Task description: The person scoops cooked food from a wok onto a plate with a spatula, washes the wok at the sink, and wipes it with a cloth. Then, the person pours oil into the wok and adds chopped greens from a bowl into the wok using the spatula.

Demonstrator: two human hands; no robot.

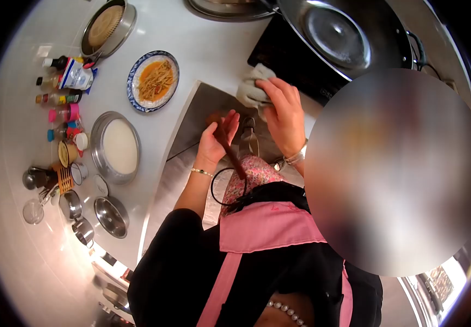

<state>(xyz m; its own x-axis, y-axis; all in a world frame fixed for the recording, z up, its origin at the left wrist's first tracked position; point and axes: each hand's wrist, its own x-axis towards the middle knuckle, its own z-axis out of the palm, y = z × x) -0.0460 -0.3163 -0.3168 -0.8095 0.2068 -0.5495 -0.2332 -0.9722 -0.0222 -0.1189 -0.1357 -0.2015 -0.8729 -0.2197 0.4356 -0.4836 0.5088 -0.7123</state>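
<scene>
My left hand [213, 143], palm turned up, holds a long-handled brown wooden utensil [225, 143] in front of the pink apron [262, 226]. The utensil's far end is blurred behind the fingers, so its exact kind cannot be made out. My right hand [285, 111] is closed on a crumpled pale grey cloth [253, 94] at the counter's edge, beside the black cooktop [276, 60]. Farther off stands a large dark wok [377, 32]. To the left of the hands lies a blue-rimmed plate [132, 90] of shredded food in orange sauce.
A metal bowl of white content [98, 155] stands left on the counter [203, 49], near bottles [58, 98] and an empty metal bowl [110, 217]. A round pan with a steamer rack [124, 32] is at far left. A blurred disc covers the right side.
</scene>
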